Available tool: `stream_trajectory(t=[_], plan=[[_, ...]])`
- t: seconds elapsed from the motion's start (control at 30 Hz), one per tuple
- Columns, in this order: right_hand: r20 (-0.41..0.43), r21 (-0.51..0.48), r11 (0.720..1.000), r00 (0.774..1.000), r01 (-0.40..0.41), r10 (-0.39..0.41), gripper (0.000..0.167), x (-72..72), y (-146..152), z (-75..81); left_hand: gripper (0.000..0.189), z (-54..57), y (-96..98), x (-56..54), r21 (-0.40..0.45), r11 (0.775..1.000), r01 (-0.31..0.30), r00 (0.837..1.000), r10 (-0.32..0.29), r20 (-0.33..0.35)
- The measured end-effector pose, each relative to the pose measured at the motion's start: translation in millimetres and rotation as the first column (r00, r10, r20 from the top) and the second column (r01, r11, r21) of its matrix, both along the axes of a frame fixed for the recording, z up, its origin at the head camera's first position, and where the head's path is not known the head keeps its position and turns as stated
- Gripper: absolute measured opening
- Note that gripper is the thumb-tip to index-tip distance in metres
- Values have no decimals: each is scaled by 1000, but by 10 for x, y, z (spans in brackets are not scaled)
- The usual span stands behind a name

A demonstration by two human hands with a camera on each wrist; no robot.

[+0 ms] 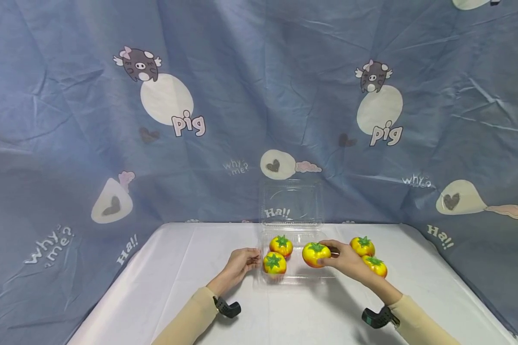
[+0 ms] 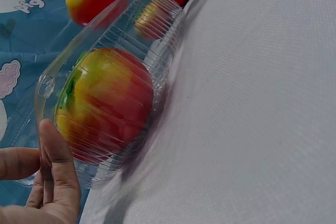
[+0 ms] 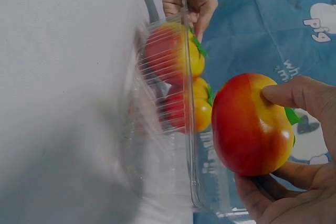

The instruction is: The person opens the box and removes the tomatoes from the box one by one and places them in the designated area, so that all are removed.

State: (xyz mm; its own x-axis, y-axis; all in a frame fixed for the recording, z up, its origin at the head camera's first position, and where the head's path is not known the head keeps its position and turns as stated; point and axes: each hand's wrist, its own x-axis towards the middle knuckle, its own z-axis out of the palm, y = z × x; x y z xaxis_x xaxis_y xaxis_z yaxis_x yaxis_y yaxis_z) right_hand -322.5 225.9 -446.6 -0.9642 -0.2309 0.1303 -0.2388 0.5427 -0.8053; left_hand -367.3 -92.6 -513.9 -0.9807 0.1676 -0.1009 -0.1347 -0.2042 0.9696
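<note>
My right hand point(image 1: 343, 259) grips a yellow-and-red toy tomato point(image 1: 315, 254) with a green leafy top. In the right wrist view, thumb and fingers hold this tomato point(image 3: 253, 124) from opposite sides, above the container's rim. The clear plastic clamshell container point(image 1: 300, 276) stands on the table with its lid point(image 1: 291, 203) raised at the back. Two similar tomatoes sit in its left part, a rear one point(image 1: 281, 246) and a front one point(image 1: 275, 263). My left hand point(image 1: 241, 262) pinches the container's left edge; the left wrist view shows its fingers point(image 2: 62, 169) at the rim.
Two more tomatoes lie on the table right of the container, a rear one point(image 1: 362, 246) and a front one point(image 1: 376, 266) partly behind the right forearm. A white cloth covers the table point(image 1: 198, 258). Blue printed fabric point(image 1: 241, 96) hangs behind and at the sides.
</note>
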Motion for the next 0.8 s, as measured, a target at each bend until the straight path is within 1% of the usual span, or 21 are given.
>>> stream_trajectory(t=[0.13,0.23,0.37,0.47,0.57,0.67,0.8], plan=[[-7,14,1000,1000,-6,6,61,39,64,8,29,-1,-1,2,-2,1000,-1,1000,1,3],[-4,13,1000,1000,4,-4,62,70,100,21,29,13,-3,4,-5,1000,-3,1000,3,3],[-20,9,1000,1000,-1,1,62,119,150,38,29,20,-4,0,-8,1000,2,1000,-2,2],[-25,-7,999,999,-31,31,63,166,194,41,30,17,-4,1,-10,1000,12,1000,-12,-2],[-3,-31,999,1000,-26,25,63,216,229,38,31,17,-2,7,-13,1000,17,1000,-17,-1],[20,-34,999,1000,-1,2,64,266,258,34,33,23,0,17,-13,1000,17,1000,-17,3],[25,-36,999,1000,2,-1,65,333,300,32,35,36,5,26,-10,1000,10,1000,-10,2]])
